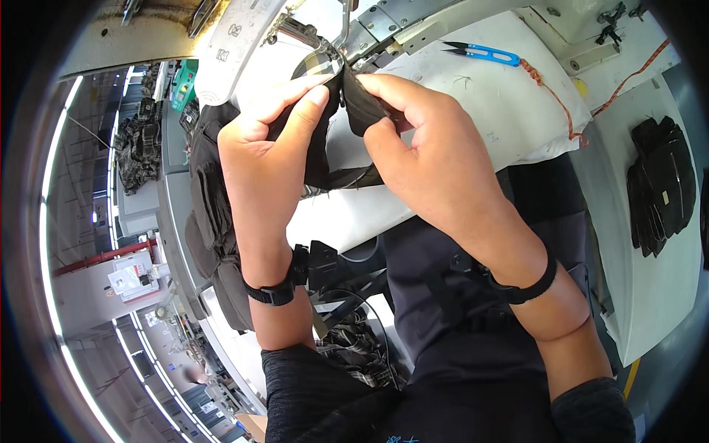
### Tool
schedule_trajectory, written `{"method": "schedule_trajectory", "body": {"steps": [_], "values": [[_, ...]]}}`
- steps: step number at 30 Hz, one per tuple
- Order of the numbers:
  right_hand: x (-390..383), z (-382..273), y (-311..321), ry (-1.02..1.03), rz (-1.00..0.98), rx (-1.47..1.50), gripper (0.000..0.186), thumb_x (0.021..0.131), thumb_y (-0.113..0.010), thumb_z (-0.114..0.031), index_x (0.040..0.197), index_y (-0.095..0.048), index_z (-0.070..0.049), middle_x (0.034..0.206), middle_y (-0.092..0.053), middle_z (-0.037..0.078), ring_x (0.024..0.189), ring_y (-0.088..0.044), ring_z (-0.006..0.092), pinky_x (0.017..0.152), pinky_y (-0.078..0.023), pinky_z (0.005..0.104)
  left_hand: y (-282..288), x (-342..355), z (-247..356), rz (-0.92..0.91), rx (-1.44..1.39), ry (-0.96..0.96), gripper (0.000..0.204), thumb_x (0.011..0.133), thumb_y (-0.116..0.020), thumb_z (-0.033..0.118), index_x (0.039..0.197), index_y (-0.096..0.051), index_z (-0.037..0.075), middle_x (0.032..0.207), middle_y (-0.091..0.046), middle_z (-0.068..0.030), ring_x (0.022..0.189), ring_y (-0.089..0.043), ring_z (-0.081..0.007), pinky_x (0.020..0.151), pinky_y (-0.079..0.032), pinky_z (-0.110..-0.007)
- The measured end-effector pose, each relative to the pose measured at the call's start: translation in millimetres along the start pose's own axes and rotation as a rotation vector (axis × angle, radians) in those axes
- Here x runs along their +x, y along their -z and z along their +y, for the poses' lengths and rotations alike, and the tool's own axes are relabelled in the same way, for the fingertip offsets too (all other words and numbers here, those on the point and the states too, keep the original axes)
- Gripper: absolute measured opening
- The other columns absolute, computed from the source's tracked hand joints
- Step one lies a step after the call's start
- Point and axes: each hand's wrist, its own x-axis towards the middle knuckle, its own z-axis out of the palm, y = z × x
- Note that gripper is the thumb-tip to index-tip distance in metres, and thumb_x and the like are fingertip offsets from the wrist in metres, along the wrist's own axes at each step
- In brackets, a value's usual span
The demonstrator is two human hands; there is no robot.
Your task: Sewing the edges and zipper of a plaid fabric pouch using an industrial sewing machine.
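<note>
A piece of dark fabric (319, 148) hangs from both my hands just in front of the sewing machine's needle area (336, 63). My left hand (277, 133) pinches its left part between thumb and fingers. With thumb and bent fingers, my right hand (421, 136) grips the right part, where a flap of the cloth folds down. The two hands are close together, and the cloth between them reaches up to the machine's presser area. A lower strip of the fabric curves below the hands over the white surface. Some fingertips are hidden behind the cloth.
Blue thread snips (491, 55) tied to an orange cord lie on the white padded surface (509, 111) at the right. Dark fabric pieces are piled (214, 199) left of my left forearm. Another dark stack (661, 184) rests on the white board at far right.
</note>
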Motion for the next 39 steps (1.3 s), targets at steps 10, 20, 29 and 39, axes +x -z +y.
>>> {"method": "schedule_trajectory", "body": {"steps": [10,20,29,39], "values": [[-0.8,-1.8,-4.2,-0.024,0.020,0.153,0.023,0.091,-0.055,-0.006,0.108,-0.067,0.004,0.084,-0.067,0.029,0.080,-0.066,0.0473,0.072,-0.054,0.0497,7.2,6.0,-6.7,-0.060,-0.209,0.178,0.020,0.098,-0.077,0.005,0.114,-0.080,-0.005,0.100,-0.079,-0.0048,0.089,-0.068,-0.0066,0.082,-0.054,-0.022],[-4.5,1.4,-2.3,-0.077,-0.053,0.133,0.039,0.099,-0.051,0.004,0.136,-0.067,0.005,0.109,-0.074,0.004,0.093,-0.062,0.0057,0.087,-0.052,0.0239,1.3,4.2,-14.6,-0.044,-0.274,0.089,0.019,0.096,-0.076,0.005,0.112,-0.081,-0.005,0.094,-0.080,-0.0043,0.084,-0.069,-0.0069,0.079,-0.055,-0.022],[-6.3,6.4,-5.1,-0.010,-0.049,0.135,0.042,0.100,-0.055,0.005,0.142,-0.062,0.004,0.120,-0.073,0.008,0.104,-0.066,0.0085,0.091,-0.054,0.0269,-13.4,-9.8,-10.6,0.076,0.046,-0.118,0.019,0.096,-0.076,0.005,0.114,-0.081,0.002,0.106,-0.080,-0.0118,0.101,-0.073,-0.0179,0.090,-0.055,-0.031],[-5.9,10.6,-2.8,-0.101,-0.068,0.485,0.041,0.102,-0.050,0.006,0.141,-0.061,0.005,0.112,-0.074,0.009,0.090,-0.061,0.0044,0.079,-0.053,0.0236,-40.1,-30.1,-4.9,0.244,0.326,-0.445,0.023,0.091,-0.077,-0.006,0.113,-0.078,0.001,0.103,-0.075,-0.0143,0.084,-0.074,-0.0271,0.073,-0.059,-0.032]]}}
